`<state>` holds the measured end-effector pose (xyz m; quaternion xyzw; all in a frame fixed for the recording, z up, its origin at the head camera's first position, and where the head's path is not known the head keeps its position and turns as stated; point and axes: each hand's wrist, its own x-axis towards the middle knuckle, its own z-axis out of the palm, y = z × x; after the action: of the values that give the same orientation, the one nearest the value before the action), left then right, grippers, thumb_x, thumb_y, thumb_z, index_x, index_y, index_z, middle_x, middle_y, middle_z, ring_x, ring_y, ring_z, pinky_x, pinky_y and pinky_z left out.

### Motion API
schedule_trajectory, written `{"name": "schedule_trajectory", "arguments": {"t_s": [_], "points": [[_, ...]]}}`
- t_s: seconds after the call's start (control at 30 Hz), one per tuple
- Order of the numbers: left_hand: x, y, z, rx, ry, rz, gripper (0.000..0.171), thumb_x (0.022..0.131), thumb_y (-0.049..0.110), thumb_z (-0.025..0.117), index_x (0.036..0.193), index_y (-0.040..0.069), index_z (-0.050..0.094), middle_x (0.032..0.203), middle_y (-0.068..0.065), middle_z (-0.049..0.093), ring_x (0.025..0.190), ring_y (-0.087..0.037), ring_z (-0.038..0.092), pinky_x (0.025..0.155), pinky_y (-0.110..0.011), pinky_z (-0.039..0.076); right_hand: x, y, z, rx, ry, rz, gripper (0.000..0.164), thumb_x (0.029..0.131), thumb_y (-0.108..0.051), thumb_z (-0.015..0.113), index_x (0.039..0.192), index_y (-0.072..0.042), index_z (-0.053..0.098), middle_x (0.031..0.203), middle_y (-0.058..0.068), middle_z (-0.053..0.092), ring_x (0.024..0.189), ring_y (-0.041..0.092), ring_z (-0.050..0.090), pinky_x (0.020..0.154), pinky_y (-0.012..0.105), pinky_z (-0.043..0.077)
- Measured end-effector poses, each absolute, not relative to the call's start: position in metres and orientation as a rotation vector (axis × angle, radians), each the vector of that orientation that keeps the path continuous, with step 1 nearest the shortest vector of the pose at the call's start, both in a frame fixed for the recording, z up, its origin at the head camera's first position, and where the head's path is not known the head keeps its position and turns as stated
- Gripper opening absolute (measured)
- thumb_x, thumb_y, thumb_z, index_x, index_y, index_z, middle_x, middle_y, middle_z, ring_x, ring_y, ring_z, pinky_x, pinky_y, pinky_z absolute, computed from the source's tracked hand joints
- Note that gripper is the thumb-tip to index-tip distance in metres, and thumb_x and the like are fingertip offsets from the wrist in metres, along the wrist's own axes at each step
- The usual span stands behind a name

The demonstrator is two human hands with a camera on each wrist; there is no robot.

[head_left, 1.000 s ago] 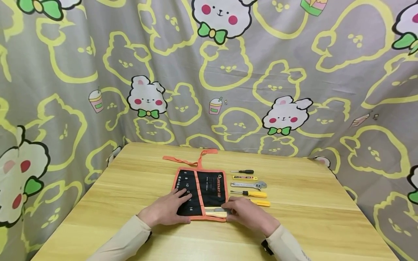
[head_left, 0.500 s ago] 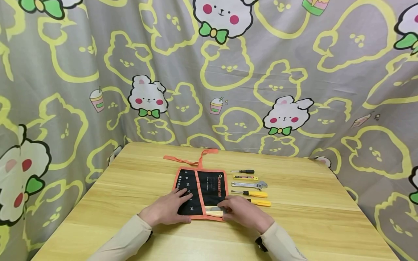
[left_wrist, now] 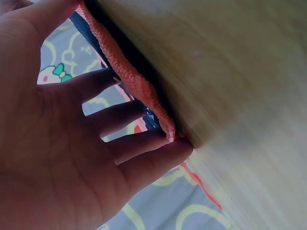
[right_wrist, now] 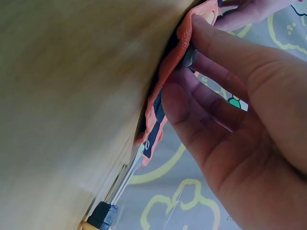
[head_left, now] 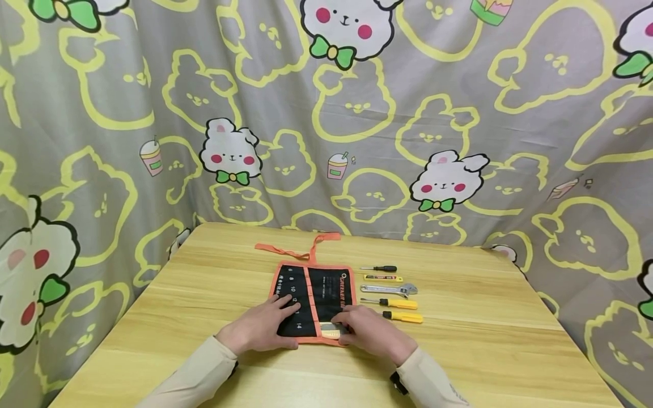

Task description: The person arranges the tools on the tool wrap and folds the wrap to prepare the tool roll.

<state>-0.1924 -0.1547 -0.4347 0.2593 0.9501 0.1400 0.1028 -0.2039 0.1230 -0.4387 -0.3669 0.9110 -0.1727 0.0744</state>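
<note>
A black tool pouch (head_left: 326, 286) with orange trim lies spread on the table. My left hand (head_left: 261, 327) rests on its numbered left panel, fingers spread; in the left wrist view the orange edge (left_wrist: 136, 86) runs past the fingertips. At the pouch's lower right, my right hand (head_left: 376, 333) pinches a pale-yellow utility knife (head_left: 330, 334) with a grey part. The knife lies along the near edge, its left end at the orange middle band. In the right wrist view, thumb and fingers curl at the trim around a dark grey piece (right_wrist: 190, 56); most of the knife is hidden there.
Right of the pouch lie a small black screwdriver (head_left: 385, 268), a yellow-labelled flat case (head_left: 382, 277), an adjustable wrench (head_left: 389, 290) and two yellow-handled screwdrivers, one nearer (head_left: 406, 317). Orange ties (head_left: 285, 251) trail from the far edge. A patterned curtain (head_left: 357, 198) hangs behind the wooden table (head_left: 469, 317).
My right hand has slid left over the pouch with the utility knife, and less of the knife shows. The left hand has stayed in place.
</note>
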Motion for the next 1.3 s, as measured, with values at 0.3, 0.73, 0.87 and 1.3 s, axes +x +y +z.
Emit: {"name": "schedule_trajectory", "arguments": {"t_s": [0.3,0.73,0.87,1.3], "points": [[-0.193,-0.154,-0.436,0.775,2.813,0.407,0.083,0.085,0.053,0.079,0.150,0.008,0.053,0.157,-0.024,0.043,0.142,-0.051,0.040,0.111,-0.059,0.043,-0.202,0.116,-0.440,-1.067,2.741,-0.510,0.029,0.093,-0.025,0.077,0.121,-0.015,0.075,0.110,-0.004,0.070,0.083,0.000,0.059,0.073,0.020,0.053],[-0.194,-0.157,-0.437,0.781,2.815,0.405,0.083,0.086,0.056,0.077,0.150,0.010,0.053,0.157,-0.024,0.042,0.142,-0.052,0.040,0.110,-0.059,0.044,-0.203,0.111,-0.439,-1.065,2.732,-0.538,0.033,0.093,-0.027,0.077,0.123,-0.013,0.074,0.097,-0.007,0.067,0.079,0.002,0.057,0.069,0.021,0.051],[-0.195,-0.159,-0.436,0.764,2.778,0.446,0.082,0.088,0.058,0.074,0.151,0.011,0.051,0.159,-0.022,0.041,0.144,-0.050,0.038,0.112,-0.059,0.041,-0.206,0.117,-0.440,-1.006,2.707,-0.605,0.033,0.093,-0.024,0.078,0.122,-0.010,0.072,0.085,-0.010,0.060,0.072,0.003,0.052,0.065,0.020,0.047],[-0.199,-0.161,-0.435,0.770,2.742,0.478,0.078,0.089,0.053,0.075,0.151,0.012,0.052,0.161,-0.020,0.038,0.147,-0.049,0.035,0.115,-0.059,0.038,-0.212,0.128,-0.439,-1.011,2.638,-0.665,0.021,0.092,-0.007,0.077,0.112,-0.011,0.075,0.089,-0.008,0.069,0.075,-0.002,0.056,0.069,0.020,0.053]]}}
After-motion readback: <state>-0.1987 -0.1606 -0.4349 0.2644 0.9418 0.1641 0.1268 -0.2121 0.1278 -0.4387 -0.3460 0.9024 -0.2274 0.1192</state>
